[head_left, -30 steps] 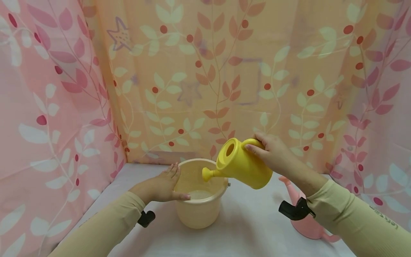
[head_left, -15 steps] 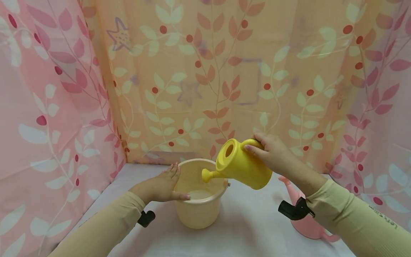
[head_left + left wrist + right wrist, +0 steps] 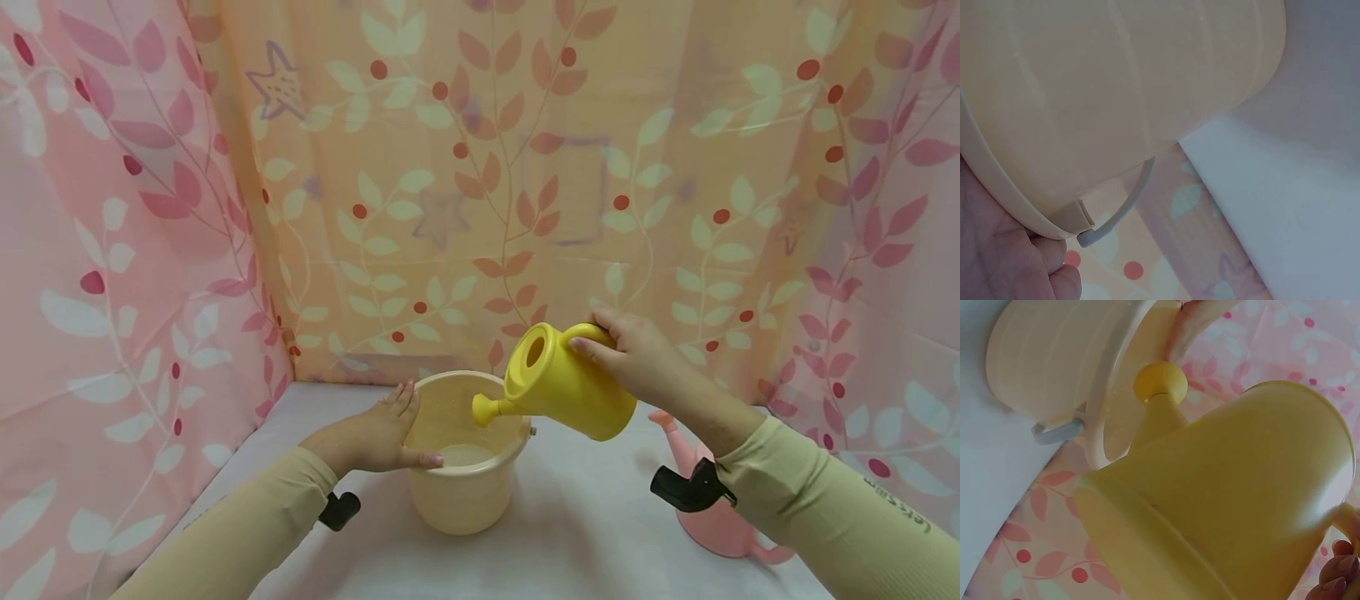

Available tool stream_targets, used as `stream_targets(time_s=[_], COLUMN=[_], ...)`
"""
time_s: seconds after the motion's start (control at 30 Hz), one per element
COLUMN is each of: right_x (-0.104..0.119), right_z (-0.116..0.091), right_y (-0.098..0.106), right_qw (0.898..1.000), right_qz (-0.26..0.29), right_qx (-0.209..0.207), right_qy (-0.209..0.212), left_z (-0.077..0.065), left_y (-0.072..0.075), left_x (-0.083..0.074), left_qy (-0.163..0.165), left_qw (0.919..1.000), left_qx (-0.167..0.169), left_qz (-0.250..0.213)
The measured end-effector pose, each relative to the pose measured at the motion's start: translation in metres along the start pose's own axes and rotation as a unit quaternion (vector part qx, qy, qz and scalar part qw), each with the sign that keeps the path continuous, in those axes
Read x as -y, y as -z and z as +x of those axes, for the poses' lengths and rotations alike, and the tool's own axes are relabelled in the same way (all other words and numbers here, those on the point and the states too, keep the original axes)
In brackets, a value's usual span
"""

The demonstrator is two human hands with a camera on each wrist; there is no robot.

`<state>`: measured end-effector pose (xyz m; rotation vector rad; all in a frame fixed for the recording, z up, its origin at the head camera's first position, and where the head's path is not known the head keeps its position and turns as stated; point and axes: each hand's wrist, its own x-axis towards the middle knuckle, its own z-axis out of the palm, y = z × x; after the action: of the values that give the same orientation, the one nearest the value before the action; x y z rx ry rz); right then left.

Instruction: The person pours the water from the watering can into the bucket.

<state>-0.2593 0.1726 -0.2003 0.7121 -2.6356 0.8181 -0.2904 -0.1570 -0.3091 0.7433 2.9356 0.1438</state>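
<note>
A yellow watering can (image 3: 573, 387) hangs tilted over the right side of a cream bucket (image 3: 461, 496), its round sprinkler head (image 3: 483, 410) inside the bucket's mouth. My right hand (image 3: 637, 354) grips the can's looped handle; in the right wrist view its fingers (image 3: 1338, 578) are curled round that handle. On the bucket's left rim rests my left hand (image 3: 375, 433), fingers spread along the back and thumb along the front. The left wrist view has the palm (image 3: 991, 244) against the rim, beside a grey bucket handle (image 3: 1119, 215). Whether water is flowing, I cannot tell.
Partly hidden by the right forearm, a pink watering can (image 3: 716, 525) stands on the white tabletop (image 3: 592, 508). Leaf-patterned cloth walls (image 3: 517, 167) close off the back and both sides. A black wrist mount (image 3: 693, 487) sticks out from the right sleeve.
Almost nothing differs: the view has shifted very slightly, while both hands, the tilted yellow watering can and the bucket keep their places.
</note>
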Motion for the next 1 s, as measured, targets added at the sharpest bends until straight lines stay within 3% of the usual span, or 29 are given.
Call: stream_targets(time_s=[1.0], right_x=[0.0030], right_z=[0.0014], right_y=[-0.0003], right_qw=[0.999], right_qz=[-0.026], right_qx=[-0.002], right_qy=[0.021], left_z=[0.0006], left_y=[0.0001], left_x=[0.0002], left_qy=[0.002], left_qw=[1.0000], left_qx=[0.003], left_qz=[0.005])
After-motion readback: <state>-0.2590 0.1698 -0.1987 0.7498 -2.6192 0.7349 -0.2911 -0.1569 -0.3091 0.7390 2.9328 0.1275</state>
